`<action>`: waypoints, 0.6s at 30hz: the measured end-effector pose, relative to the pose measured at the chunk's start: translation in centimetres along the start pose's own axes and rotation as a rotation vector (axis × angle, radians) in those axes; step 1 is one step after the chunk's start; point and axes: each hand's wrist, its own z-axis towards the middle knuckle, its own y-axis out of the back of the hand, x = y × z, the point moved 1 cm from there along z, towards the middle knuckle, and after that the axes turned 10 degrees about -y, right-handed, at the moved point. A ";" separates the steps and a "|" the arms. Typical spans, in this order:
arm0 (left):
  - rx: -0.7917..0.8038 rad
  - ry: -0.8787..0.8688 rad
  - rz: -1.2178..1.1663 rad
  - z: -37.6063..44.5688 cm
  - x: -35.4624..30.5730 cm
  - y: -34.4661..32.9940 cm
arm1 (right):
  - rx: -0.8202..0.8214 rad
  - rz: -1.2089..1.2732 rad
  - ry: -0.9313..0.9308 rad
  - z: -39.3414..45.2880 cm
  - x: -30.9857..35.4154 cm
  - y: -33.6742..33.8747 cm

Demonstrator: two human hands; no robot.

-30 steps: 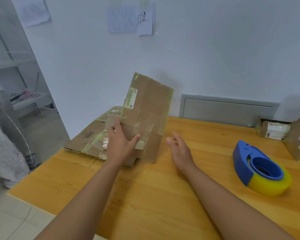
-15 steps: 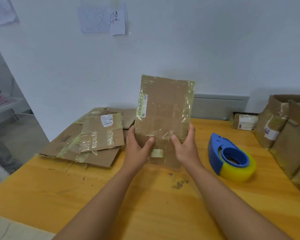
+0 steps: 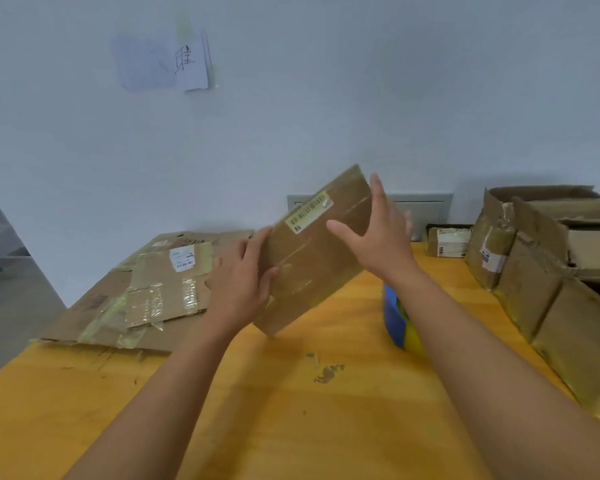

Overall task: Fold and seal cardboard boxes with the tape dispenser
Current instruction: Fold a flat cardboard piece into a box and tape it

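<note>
A flattened brown cardboard box (image 3: 312, 258) with a yellow-white barcode label is held tilted above the wooden table (image 3: 291, 410), one corner near the tabletop. My left hand (image 3: 239, 282) grips its lower left edge, thumb on the front face. My right hand (image 3: 378, 233) is spread at the box's upper right edge, fingers straight and thumb out in front of the face; whether it touches the box is unclear. The blue and yellow tape dispenser (image 3: 400, 323) sits on the table, mostly hidden behind my right forearm.
A pile of flattened, taped cardboard (image 3: 146, 296) lies on the table's left rear. Several brown boxes (image 3: 548, 271) crowd the right side. A small labelled parcel (image 3: 447, 242) stands against the white wall. The table's left edge drops to the floor.
The box has swung from upright to tilted, its top leaning right. My right hand left the bottom edge and rose to the upper right edge, opening. My left hand kept its hold.
</note>
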 end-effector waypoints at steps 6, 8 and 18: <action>-0.151 0.049 0.097 -0.1 -0.2 0.2 | -0.029 0.390 -0.140 -0.7 -2.1 -0.1; -0.236 0.333 -0.062 -0.1 0.0 0.4 | -0.046 0.487 -0.167 -1.1 -2.8 -0.3; -0.312 0.581 -0.805 -1.1 1.6 -0.5 | 0.009 0.624 -0.303 -2.7 -3.2 -4.3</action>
